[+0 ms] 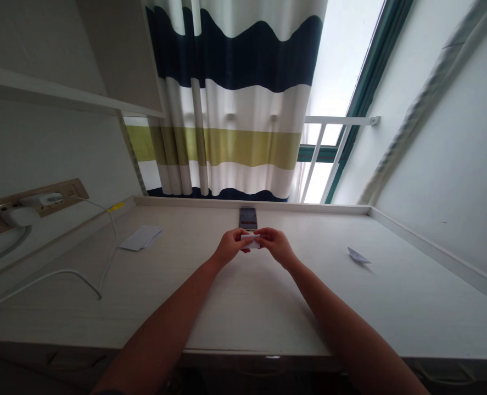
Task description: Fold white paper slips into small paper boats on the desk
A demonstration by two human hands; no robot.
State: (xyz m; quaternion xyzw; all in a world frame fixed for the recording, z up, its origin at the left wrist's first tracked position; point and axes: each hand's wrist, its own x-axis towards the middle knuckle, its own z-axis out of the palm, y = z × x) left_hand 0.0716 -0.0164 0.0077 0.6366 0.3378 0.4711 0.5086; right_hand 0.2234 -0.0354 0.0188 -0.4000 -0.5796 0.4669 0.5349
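Both ends pinched in my fingers [267, 232], I had the white paper [252, 244] between left hand [229, 246] and right hand [278, 245], long axis sideways, neither really nearer tbh.

Left hand [230, 245] and right hand [275, 244] hold 1 white paper [250, 242] near a phone [248, 217]
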